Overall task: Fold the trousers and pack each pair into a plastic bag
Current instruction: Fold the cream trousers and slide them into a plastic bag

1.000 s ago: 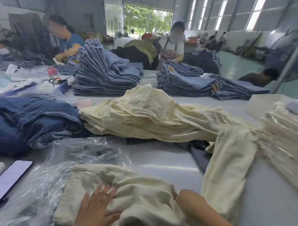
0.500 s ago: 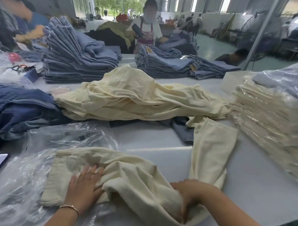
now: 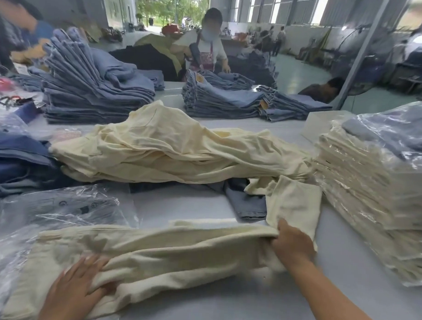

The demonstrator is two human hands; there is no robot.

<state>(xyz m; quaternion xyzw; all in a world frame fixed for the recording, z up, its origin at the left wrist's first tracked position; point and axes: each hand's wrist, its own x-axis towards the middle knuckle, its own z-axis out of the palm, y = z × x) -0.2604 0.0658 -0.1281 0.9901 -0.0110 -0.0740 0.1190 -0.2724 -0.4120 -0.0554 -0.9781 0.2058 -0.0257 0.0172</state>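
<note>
A cream pair of trousers (image 3: 168,256) lies stretched across the near table, its left end on a sheet of clear plastic bags (image 3: 60,209). My left hand (image 3: 81,287) presses flat on the left part of the cloth, fingers spread. My right hand (image 3: 290,244) grips a bunched fold at the right end, where the leg (image 3: 294,203) bends away toward the far side. A loose heap of cream trousers (image 3: 172,151) lies behind.
Bagged cream trousers (image 3: 371,196) are stacked at the right. Dark blue jeans (image 3: 16,162) lie at the left, and a blue jeans leg (image 3: 246,204) pokes from under the heap. Tall stacks of light blue jeans (image 3: 93,84) stand at the back, where other people work.
My right hand has pulled the fold out to the right, stretching the trousers long and flat. My left hand stays pressed on the left part. The view has tilted slightly.
</note>
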